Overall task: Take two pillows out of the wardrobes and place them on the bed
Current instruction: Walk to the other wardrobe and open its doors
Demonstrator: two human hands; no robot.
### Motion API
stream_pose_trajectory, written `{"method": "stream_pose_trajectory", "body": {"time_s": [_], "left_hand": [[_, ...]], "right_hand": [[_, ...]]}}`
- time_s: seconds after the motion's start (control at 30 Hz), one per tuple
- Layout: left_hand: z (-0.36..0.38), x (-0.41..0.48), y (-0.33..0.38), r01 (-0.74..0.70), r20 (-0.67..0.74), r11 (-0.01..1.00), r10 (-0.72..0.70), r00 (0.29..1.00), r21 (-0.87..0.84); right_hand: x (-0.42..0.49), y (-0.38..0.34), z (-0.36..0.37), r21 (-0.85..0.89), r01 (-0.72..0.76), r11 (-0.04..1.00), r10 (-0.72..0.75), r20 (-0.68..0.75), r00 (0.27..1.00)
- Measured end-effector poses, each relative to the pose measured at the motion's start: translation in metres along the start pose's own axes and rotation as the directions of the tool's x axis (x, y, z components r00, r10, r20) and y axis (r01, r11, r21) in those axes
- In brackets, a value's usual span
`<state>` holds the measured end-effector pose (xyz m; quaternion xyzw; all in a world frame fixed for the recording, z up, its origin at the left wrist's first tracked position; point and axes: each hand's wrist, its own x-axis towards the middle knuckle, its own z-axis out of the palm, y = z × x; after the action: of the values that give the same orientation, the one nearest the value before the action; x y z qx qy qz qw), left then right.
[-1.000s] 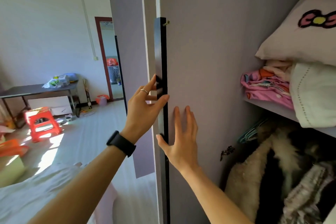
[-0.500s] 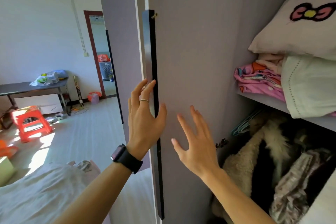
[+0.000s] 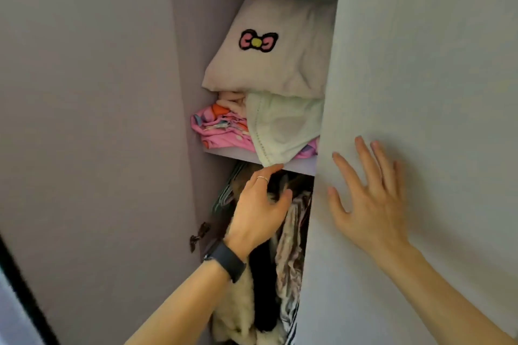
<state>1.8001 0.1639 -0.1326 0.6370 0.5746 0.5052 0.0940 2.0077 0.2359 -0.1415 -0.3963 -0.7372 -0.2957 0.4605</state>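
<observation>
A pale pillow with a pink bow (image 3: 269,47) lies on top of a stack on the wardrobe shelf (image 3: 232,155). Under it a second, whitish pillow (image 3: 283,126) hangs over the shelf's front edge. My left hand (image 3: 259,207), with a ring and a black watch, reaches into the opening just below the shelf, fingers spread, fingertips near the whitish pillow's lower corner, holding nothing. My right hand (image 3: 370,199) lies flat and open against the right wardrobe door (image 3: 420,64). The bed is out of view.
The left door (image 3: 84,120) stands swung open, with a hinge (image 3: 199,235) on its inner side. Folded pink clothes (image 3: 221,129) sit under the pillows. Hanging fur and patterned garments (image 3: 280,274) fill the space below the shelf.
The view has turned right from the room into the wardrobe. My left hand left the left door's edge and reached inside; my right hand moved from that door to the right door.
</observation>
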Motion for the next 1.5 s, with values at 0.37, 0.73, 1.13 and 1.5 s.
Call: {"method": "stream_pose_trajectory", "body": {"time_s": [0.37,0.73,1.13,1.5], "left_hand": [[0.075,0.085,0.052,-0.015,-0.056,0.842,-0.018,0.998,-0.539],[0.063,0.087,0.047,0.033,0.043,0.746,-0.005,0.999,-0.665],[0.003,0.007,0.038,0.194,0.347,0.543,0.195,0.917,-0.817],[0.008,-0.107,0.020,0.209,0.498,0.540,0.469,0.730,-0.815]], "right_hand": [[0.022,0.091,0.001,-0.433,0.008,0.902,-0.045,-0.076,0.996],[0.021,0.084,-0.005,-0.397,-0.035,0.917,-0.023,-0.140,0.990],[-0.139,-0.063,-0.054,0.131,-0.603,0.787,0.587,0.143,0.797],[-0.235,-0.185,-0.122,0.257,-0.837,0.483,0.818,0.209,0.536]]}}
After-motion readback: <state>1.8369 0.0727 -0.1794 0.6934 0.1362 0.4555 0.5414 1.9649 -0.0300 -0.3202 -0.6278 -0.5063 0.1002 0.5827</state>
